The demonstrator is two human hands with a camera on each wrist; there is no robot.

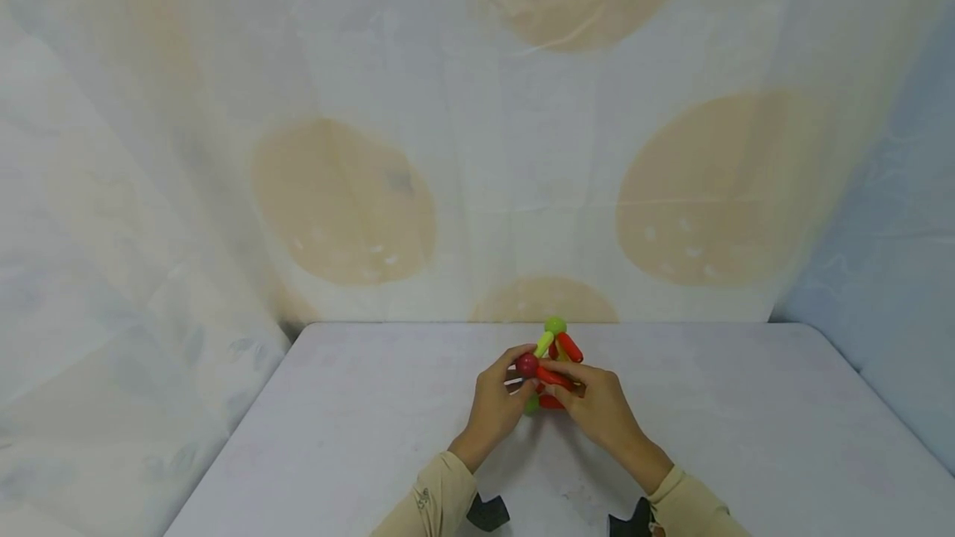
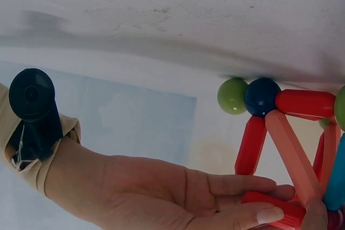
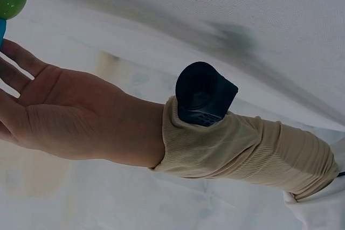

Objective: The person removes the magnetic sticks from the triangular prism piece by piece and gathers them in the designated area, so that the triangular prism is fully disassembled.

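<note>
A small frame of magnetic rods and balls (image 1: 554, 361) stands on the white table (image 1: 746, 437) in the head view, with a green ball (image 1: 555, 325) on top and a dark red ball (image 1: 526, 365) at its left. My left hand (image 1: 521, 378) curls round the left side by the dark red ball. My right hand (image 1: 561, 381) pinches a red rod (image 1: 554, 377) on the right side. In the left wrist view, the right hand (image 2: 272, 200) grips a red rod (image 2: 269, 207) beneath a dark blue ball (image 2: 261, 96) and a green ball (image 2: 232, 95). The right wrist view has the left hand (image 3: 48, 111); its fingertips are cut off.
A pale cloth with large tan circles (image 1: 343, 201) hangs behind and beside the table. Both beige sleeves (image 1: 436, 500) carry black wrist cameras (image 1: 488, 512). The table's far edge runs just behind the frame.
</note>
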